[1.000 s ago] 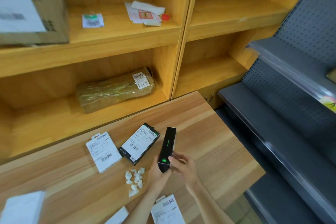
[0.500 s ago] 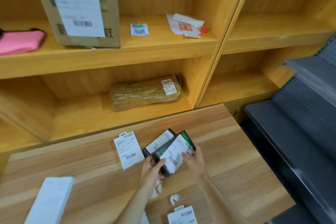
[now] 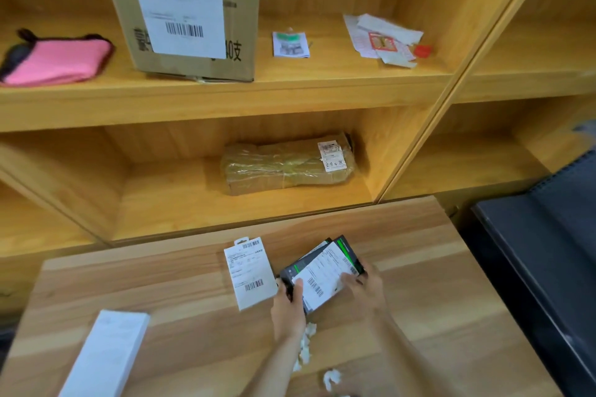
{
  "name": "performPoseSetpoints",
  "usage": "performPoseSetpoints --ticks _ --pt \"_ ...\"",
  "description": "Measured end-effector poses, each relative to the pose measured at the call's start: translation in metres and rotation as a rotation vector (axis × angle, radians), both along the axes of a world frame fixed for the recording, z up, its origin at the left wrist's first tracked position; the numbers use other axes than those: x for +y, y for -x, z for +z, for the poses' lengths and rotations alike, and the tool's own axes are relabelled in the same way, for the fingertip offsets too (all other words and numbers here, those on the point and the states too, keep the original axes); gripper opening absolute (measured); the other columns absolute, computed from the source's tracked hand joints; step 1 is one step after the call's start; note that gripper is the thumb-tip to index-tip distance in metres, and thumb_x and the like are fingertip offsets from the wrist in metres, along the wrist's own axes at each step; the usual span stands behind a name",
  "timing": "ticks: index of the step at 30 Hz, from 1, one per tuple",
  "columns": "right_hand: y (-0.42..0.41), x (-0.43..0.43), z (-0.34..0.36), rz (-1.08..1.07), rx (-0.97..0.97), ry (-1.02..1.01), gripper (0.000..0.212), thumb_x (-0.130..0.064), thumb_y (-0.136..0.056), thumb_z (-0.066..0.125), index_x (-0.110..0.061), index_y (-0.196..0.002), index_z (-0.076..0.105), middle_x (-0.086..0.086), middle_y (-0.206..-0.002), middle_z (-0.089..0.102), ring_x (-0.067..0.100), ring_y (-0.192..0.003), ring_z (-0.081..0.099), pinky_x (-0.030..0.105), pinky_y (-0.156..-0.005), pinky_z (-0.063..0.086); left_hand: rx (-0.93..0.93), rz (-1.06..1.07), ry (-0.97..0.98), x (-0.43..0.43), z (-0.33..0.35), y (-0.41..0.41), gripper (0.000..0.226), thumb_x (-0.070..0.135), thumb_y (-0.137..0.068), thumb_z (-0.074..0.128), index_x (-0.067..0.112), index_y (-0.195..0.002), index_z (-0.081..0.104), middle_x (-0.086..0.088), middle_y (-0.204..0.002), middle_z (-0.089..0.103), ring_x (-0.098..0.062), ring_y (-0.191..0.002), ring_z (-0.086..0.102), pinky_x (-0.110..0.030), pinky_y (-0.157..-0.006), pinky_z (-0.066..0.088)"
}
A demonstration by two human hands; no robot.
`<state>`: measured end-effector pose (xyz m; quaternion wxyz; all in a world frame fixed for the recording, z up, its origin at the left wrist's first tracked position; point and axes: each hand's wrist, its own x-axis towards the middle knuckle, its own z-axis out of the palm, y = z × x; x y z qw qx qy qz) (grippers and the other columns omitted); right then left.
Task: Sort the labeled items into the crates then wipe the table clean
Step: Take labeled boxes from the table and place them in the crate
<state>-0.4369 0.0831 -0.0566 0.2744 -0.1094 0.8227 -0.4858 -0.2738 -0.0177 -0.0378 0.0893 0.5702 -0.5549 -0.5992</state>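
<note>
Second black box (image 3: 322,271) now atop the first, barcode label up, both hands (image 3: 288,303) gripping.

Labeled goods spread over a wooden tabletop (image 3: 419,267) and wall shelves (image 3: 225,90).

On the tabletop: a flat white labeled packet (image 3: 250,272), a long white box (image 3: 106,354) at front left, and scraps of white paper (image 3: 331,379). The upper shelf carries a pink pouch (image 3: 54,61), a cardboard box (image 3: 190,10) (barcode label facing out) and loose slips (image 3: 383,39); the lower, a taped brown parcel (image 3: 287,167).
</note>
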Motion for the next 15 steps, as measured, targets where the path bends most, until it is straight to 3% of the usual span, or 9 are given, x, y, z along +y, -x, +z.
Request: performPoseSetpoints --ticks 3,5,7,10,15 --pt "0.006 -0.007 0.003 0.051 0.073 -0.026 0.04 -0.026 -0.07 0.069 -0.034 -0.108 0.067 0.006 -0.108 0.063 0.024 -0.098 0.065 0.044 -0.081 0.058 -0.039 0.032 -0.009 0.002 0.003 0.011 0.064 0.055 -0.096 0.042 0.011 -0.142 0.046 -0.009 -0.134 0.06 -0.031 -0.123 0.056 -0.045 -0.1 0.047" --pt "0.008 -0.012 0.009 0.076 0.085 -0.051 0.044 -0.011 -0.079 0.067 -0.032 -0.118 0.066 0.004 -0.11 0.06 0.022 -0.104 0.062 0.043 -0.089 0.055 -0.068 0.059 -0.026 0.001 0.004 0.013 0.06 0.052 -0.098 0.042 0.009 -0.139 0.048 -0.011 -0.132 0.061 -0.032 -0.122 0.056 -0.044 -0.098 0.048" --pt "0.011 -0.014 0.008 0.083 0.069 -0.075 0.05 -0.002 -0.085 0.065 -0.019 -0.132 0.059 0.006 -0.118 0.058 0.021 -0.11 0.06 0.038 -0.096 0.052 -0.108 0.072 -0.021 -0.003 -0.002 0.016 0.051 0.046 -0.099 0.044 0.007 -0.128 0.056 -0.013 -0.119 0.066 -0.033 -0.113 0.06 -0.045 -0.093 0.051" --pt "0.01 -0.011 0.0 0.062 0.028 -0.092 0.049 -0.007 -0.089 0.067 -0.014 -0.135 0.051 0.004 -0.126 0.058 0.022 -0.12 0.055 0.045 -0.102 0.048 -0.143 0.138 -0.055 -0.008 -0.003 0.019 0.032 0.031 -0.099 0.05 0.006 -0.112 0.064 -0.014 -0.108 0.069 -0.034 -0.106 0.063 -0.045 -0.089 0.053" --pt "0.004 -0.019 0.003 0.04 -0.108 -0.071 0.044 -0.007 -0.097 0.058 -0.011 -0.138 0.041 -0.013 -0.105 0.059 0.02 -0.107 0.058 0.045 -0.098 0.048 -0.167 0.202 -0.148 -0.014 -0.006 0.022 0.021 0.023 -0.096 0.054 0.007 -0.084 0.061 -0.019 -0.091 0.07 -0.036 -0.092 0.067 -0.034 -0.07 0.048"
